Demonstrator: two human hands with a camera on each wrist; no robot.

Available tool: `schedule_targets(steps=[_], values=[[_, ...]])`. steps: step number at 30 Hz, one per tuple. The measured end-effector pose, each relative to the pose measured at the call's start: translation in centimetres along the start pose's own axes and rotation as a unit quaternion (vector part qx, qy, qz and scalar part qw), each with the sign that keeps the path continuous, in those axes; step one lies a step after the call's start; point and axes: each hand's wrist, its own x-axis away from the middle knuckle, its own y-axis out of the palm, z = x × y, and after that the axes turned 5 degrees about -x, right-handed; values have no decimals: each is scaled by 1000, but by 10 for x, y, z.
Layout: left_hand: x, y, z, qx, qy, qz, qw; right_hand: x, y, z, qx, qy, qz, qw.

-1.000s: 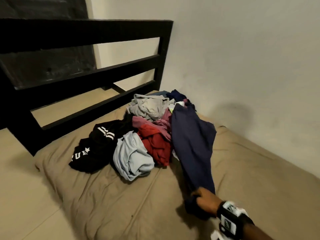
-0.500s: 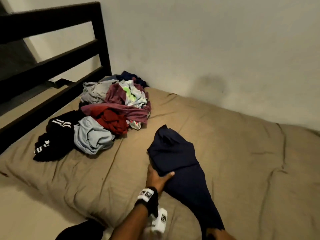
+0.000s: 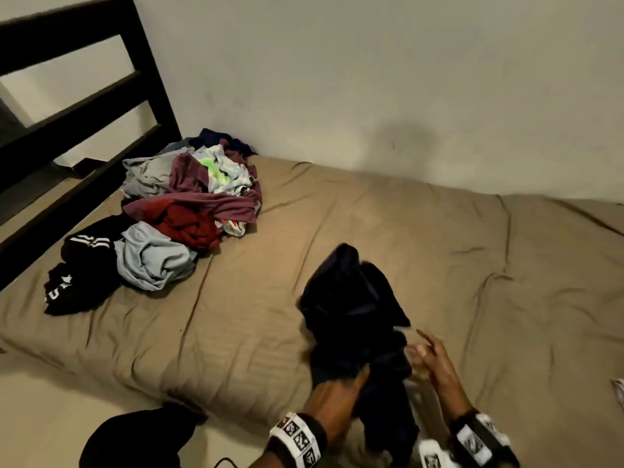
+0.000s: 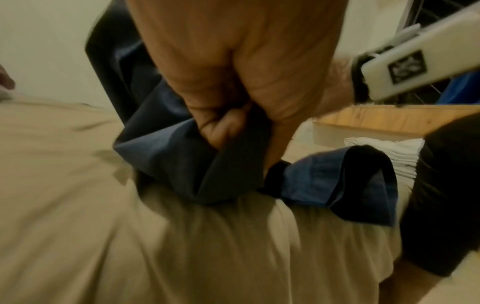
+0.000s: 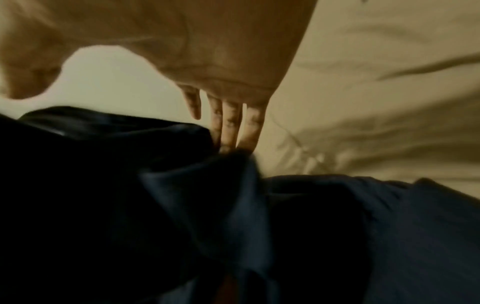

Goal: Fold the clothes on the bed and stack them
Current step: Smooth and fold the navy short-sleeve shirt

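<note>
one navy garment (image 3: 351,298), one heap of clothes (image 3: 175,211), one bed (image 3: 439,265), two hands (image 3: 337,400).

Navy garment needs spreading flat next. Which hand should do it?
Probably right. The left hand grips the navy garment, anchoring it; the right hand is open beside it.

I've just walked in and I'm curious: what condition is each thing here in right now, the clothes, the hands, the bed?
Navy garment: bunched, unfolded, lifted off the bed by one end.
Left hand: grips the navy garment, fingers curled into the cloth.
Right hand: open, fingers straight beside the garment.
Pile of clothes: crumpled, unfolded, in the bed's far corner.
Bed: tan cover, wrinkled.
</note>
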Motion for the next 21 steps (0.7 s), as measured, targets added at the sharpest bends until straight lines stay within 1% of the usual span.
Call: schedule_targets(steps=[1,2,3,4,5,6,7,9,11,13,15,16,17,21], values=[[9,8,5,-32,-5,-49,998,-10,3,-4,-32,-1,-19,999],[17,14,9,-59,-12,-85,995,-11,7,-5,-27,-4,-37,999],[23,17,10,-72,-20,-108,991,-12,11,-3,0,-15,-45,999],[27,19,8,-76,-25,-119,990,-13,14,1,61,-30,-53,996],[31,16,11,-64,-36,-114,991,-12,17,6,131,-55,-56,988],[33,11,12,-37,-55,-95,993,-12,22,8,197,-68,-55,977],[37,3,13,6,-78,-72,994,-10,24,13,222,-72,-51,971],[42,-14,11,112,-133,-2,985,-10,23,18,197,-64,-30,978],[52,-31,5,165,-188,78,965,-8,20,14,143,-64,15,988],[64,-46,-2,159,-200,157,954,-4,17,-2,71,-61,46,995],[64,-52,-3,136,-174,199,955,0,13,-24,18,-57,55,997],[61,-55,1,133,-151,213,956,1,10,-36,14,-62,52,997],[53,-55,4,122,-141,217,958,2,6,-46,19,-76,44,996],[14,-61,2,-2,-177,191,966,7,-2,-90,57,-149,12,987]])
